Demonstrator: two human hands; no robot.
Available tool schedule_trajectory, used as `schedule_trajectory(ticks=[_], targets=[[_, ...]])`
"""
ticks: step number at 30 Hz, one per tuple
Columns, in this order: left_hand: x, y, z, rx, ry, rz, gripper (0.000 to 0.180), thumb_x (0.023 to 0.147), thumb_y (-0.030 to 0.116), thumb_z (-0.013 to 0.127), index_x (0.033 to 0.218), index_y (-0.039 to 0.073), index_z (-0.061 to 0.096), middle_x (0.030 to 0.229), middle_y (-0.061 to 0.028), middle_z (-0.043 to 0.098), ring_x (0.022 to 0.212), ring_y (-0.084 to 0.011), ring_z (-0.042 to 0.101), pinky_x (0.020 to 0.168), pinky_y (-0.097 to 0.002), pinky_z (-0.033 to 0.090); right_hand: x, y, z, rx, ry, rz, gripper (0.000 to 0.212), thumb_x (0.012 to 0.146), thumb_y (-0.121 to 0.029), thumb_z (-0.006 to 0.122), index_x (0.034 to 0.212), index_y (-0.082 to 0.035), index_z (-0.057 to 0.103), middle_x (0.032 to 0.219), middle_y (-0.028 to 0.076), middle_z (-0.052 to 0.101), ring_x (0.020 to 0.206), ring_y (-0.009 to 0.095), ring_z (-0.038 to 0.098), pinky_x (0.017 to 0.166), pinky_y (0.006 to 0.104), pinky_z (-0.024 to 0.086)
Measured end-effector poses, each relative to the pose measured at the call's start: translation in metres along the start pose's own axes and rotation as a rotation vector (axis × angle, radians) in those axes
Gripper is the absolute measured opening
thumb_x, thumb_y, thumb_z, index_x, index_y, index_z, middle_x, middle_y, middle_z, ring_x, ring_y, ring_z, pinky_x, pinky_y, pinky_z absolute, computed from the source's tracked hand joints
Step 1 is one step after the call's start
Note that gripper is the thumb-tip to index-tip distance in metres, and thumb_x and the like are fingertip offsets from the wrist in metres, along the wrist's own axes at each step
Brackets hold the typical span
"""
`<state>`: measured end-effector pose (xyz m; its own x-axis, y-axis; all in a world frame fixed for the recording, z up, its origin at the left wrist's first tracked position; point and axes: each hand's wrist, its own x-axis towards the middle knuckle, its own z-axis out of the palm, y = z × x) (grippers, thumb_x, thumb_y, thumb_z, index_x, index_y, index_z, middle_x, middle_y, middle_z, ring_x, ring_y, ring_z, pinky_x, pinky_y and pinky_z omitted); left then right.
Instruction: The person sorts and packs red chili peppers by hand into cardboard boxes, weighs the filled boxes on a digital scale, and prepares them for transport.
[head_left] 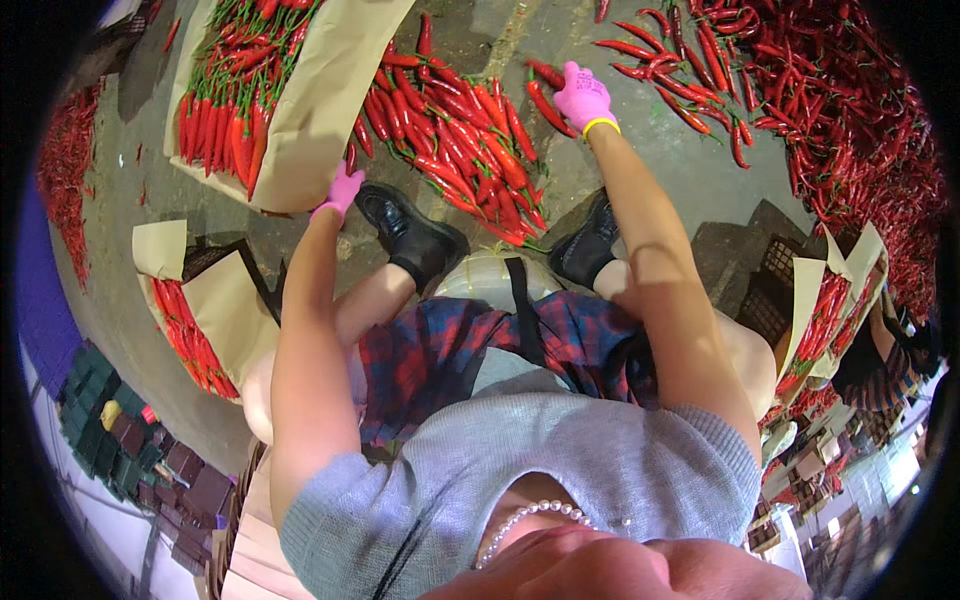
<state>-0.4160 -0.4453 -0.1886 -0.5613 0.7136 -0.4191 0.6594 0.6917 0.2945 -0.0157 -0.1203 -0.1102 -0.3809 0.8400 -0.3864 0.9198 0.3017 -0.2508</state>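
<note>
My right hand [585,98], in a pink glove with a yellow cuff, is closed at a red chili pepper [545,73] that juts out to its left. Another chili pepper [549,108] lies right under its fingers. My left hand [341,190], also gloved in pink, is closed beside the lower corner of a brown paper liner [330,85]. A dark red chili pepper [351,157] sticks up from its fingers. Between the hands, a heap of red chili peppers [455,140] with green stems lies on the floor. Rows of chilies [225,130] fill the paper-lined container.
A huge chili pile [850,120] spreads at the far right, with loose chilies [690,75] at its edge. Paper-lined baskets of chilies stand at left [190,340] and right [825,310]. My black shoes [410,235] flank the heap's near end. Dark crates [110,420] are stacked at lower left.
</note>
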Motion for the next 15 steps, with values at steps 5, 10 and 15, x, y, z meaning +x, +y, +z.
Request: schedule_trajectory(ticks=[5,10,15], targets=[[-0.013,0.019,-0.035,-0.082,-0.11,0.471,0.026,0.081,0.017,0.065,0.097,0.002,0.052,0.091,-0.0163,0.057,0.085,-0.0331,0.057,0.075,-0.0413,0.046,-0.02,0.018,0.005,-0.273,0.113,-0.716,0.031,0.088,-0.01,0.054,0.118,-0.02,0.056,0.108,0.011,0.058,0.101,0.029,0.061,0.079,0.0427,0.049],[-0.084,0.164,-0.133,0.006,-0.322,0.588,0.028,0.081,0.013,0.06,0.108,0.008,0.054,0.098,-0.0152,0.059,0.094,-0.0362,0.06,0.081,-0.0428,0.048,-0.024,0.016,-0.015,-0.543,-0.052,-0.727,0.031,0.084,-0.014,0.059,0.114,-0.022,0.057,0.103,0.006,0.058,0.098,0.025,0.06,0.077,0.0397,0.046],[-0.05,0.264,-0.077,-0.046,-0.069,0.643,0.042,0.087,0.033,0.064,0.125,0.016,0.058,0.108,-0.0117,0.065,0.099,-0.0327,0.064,0.087,-0.0443,0.05,-0.044,0.04,-0.027,-0.425,-0.2,-0.5,0.025,0.08,-0.026,0.064,0.103,-0.014,0.061,0.105,0.011,0.062,0.101,0.03,0.063,0.081,0.0438,0.05]])
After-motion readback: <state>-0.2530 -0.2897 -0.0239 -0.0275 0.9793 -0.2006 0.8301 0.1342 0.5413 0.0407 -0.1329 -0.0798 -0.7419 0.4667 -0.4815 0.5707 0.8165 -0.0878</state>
